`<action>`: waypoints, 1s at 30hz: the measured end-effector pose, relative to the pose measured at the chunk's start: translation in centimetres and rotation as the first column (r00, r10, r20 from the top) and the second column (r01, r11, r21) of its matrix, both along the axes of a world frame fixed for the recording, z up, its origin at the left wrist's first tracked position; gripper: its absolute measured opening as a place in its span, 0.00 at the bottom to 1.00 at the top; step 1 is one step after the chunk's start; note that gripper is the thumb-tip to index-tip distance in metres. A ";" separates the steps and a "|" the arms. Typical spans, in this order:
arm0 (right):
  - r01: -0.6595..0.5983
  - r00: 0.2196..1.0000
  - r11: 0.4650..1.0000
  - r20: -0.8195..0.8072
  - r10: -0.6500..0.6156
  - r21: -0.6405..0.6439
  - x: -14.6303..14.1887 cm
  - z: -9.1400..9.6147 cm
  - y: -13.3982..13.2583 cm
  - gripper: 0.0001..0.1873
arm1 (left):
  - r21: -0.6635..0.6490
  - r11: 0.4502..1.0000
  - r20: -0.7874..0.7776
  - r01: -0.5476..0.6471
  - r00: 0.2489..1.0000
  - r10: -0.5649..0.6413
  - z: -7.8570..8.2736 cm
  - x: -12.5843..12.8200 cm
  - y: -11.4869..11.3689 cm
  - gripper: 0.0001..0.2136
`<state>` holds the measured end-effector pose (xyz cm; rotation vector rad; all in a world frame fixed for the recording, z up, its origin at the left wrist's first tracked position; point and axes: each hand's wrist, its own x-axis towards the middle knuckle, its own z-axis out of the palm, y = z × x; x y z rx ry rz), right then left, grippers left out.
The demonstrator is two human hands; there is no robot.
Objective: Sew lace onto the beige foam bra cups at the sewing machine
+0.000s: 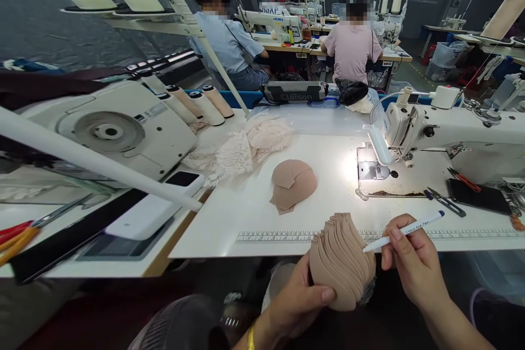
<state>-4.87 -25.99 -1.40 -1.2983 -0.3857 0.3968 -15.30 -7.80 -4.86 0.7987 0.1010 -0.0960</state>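
Observation:
A fanned stack of beige fabric pieces (pixel 339 262) sits in my left hand (pixel 301 298), with the thumb pressed across its lower front. My right hand (pixel 414 260) grips a white marker pen (pixel 404 231) between thumb and fingers. Its tip points left at the right edge of the stack; whether it touches cannot be made out. Beyond the stack, more beige molded pieces (pixel 294 183) lie overlapped on the white table. A ruler strip (pixel 274 237) runs along the table's front edge, just behind both hands.
To the right stands a sewing machine (pixel 430 126) with its lamp lit. Thread snips (pixel 446 202) and a black phone (pixel 478 196) lie near it. Cream lace (pixel 233 153) is heaped at the back left, beside thread cones (pixel 207 108). Another machine (pixel 110 131) fills the left. Co-workers sit ahead.

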 end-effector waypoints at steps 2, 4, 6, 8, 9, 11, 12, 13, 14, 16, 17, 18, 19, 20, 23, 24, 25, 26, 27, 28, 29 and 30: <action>-0.011 1.000 1.000 -0.004 0.011 0.023 0.0 0.0 0.0 0.14 | 0.000 1.000 0.006 -0.004 1.000 0.004 0.0 0.0 -0.1 0.42; 0.007 1.000 0.999 -0.006 -0.006 0.032 0.1 0.1 0.0 0.14 | -0.003 1.000 0.017 0.003 1.000 -0.003 0.1 0.0 -0.1 0.41; 0.022 1.000 1.000 -0.002 -0.022 0.014 0.2 0.2 0.1 0.14 | -0.004 1.000 0.025 0.014 1.000 -0.014 0.2 0.0 -0.1 0.41; 0.000 1.000 1.000 0.000 0.000 -0.009 0.2 0.3 0.2 0.14 | 0.000 1.000 0.024 0.021 0.999 -0.021 0.2 0.0 -0.1 0.41; -0.019 1.000 1.000 0.001 0.019 -0.012 0.1 0.4 0.3 0.15 | 0.005 1.000 0.022 0.020 1.000 -0.021 0.3 0.0 -0.1 0.41; -0.042 0.999 0.999 0.002 0.042 0.005 0.1 0.5 0.3 0.14 | 0.015 1.000 0.014 0.015 1.000 -0.015 0.4 0.1 -0.1 0.41; -0.041 0.999 0.999 0.006 0.041 0.019 0.0 0.6 0.3 0.14 | 0.019 1.000 0.009 0.012 1.000 -0.012 0.4 0.1 0.0 0.41; -0.032 0.999 0.999 0.011 0.032 0.026 0.0 0.7 0.2 0.14 | 0.020 1.000 0.004 0.009 1.000 -0.009 0.5 0.1 0.0 0.41; -0.022 1.000 0.999 0.017 0.022 0.026 -0.1 0.7 0.1 0.14 | 0.018 1.000 0.001 0.011 1.000 -0.011 0.5 0.1 0.0 0.41; -0.018 0.999 1.000 0.034 0.018 0.005 -0.2 0.7 -0.2 0.13 | 0.010 1.000 -0.001 0.012 1.000 -0.012 0.5 0.1 0.0 0.40; -0.025 0.999 1.000 0.046 0.026 -0.010 -0.3 0.7 -0.2 0.13 | 0.008 1.000 -0.002 0.011 1.000 -0.011 0.5 0.1 -0.1 0.40; -0.036 0.997 0.999 0.061 0.037 -0.023 -0.4 0.6 -0.3 0.12 | 0.006 1.000 -0.003 0.009 1.000 -0.009 0.5 0.1 -0.1 0.39; -0.047 0.996 0.998 0.074 0.049 -0.031 -0.5 0.6 -0.3 0.12 | 0.002 1.000 -0.004 0.005 1.000 -0.005 0.5 0.1 -0.1 0.39; -0.060 0.995 0.998 0.081 0.063 -0.033 -0.5 0.6 -0.3 0.12 | 0.000 1.000 -0.006 0.000 1.000 0.000 0.5 0.1 -0.1 0.39; -0.082 0.994 0.997 0.068 0.083 -0.011 -0.7 0.6 -0.3 0.12 | -0.007 1.000 -0.005 -0.011 1.000 0.011 0.4 0.0 -0.2 0.39; -0.072 0.996 0.997 0.060 0.072 -0.005 -0.7 0.6 -0.3 0.12 | -0.008 1.000 -0.003 -0.011 1.000 0.011 0.4 0.0 -0.2 0.39; -0.053 0.997 0.999 0.057 0.053 -0.004 -0.7 0.6 -0.4 0.12 | -0.009 1.000 -0.002 -0.010 1.000 0.010 0.4 0.0 -0.2 0.39; -0.032 0.998 0.999 0.058 0.033 -0.010 -0.7 0.6 -0.4 0.12 | -0.010 1.000 0.000 -0.008 1.000 0.008 0.3 0.0 -0.2 0.39; -0.017 0.998 1.000 0.062 0.018 -0.019 -0.7 0.7 -0.4 0.12 | -0.012 1.000 0.002 -0.007 1.000 0.007 0.3 0.0 -0.2 0.39; -0.013 0.998 0.999 0.066 0.015 -0.031 -0.7 0.7 -0.4 0.12 | -0.014 1.000 0.005 -0.005 1.000 0.005 0.3 0.0 -0.2 0.38; -0.024 0.997 0.999 0.067 0.027 -0.042 -0.7 0.7 -0.4 0.12 | -0.014 1.000 0.007 -0.005 1.000 0.005 0.2 0.0 -0.3 0.38; -0.044 0.997 0.998 0.064 0.048 -0.049 -0.7 0.7 -0.4 0.12 | -0.013 1.000 0.008 -0.003 1.000 0.003 0.2 0.0 -0.3 0.38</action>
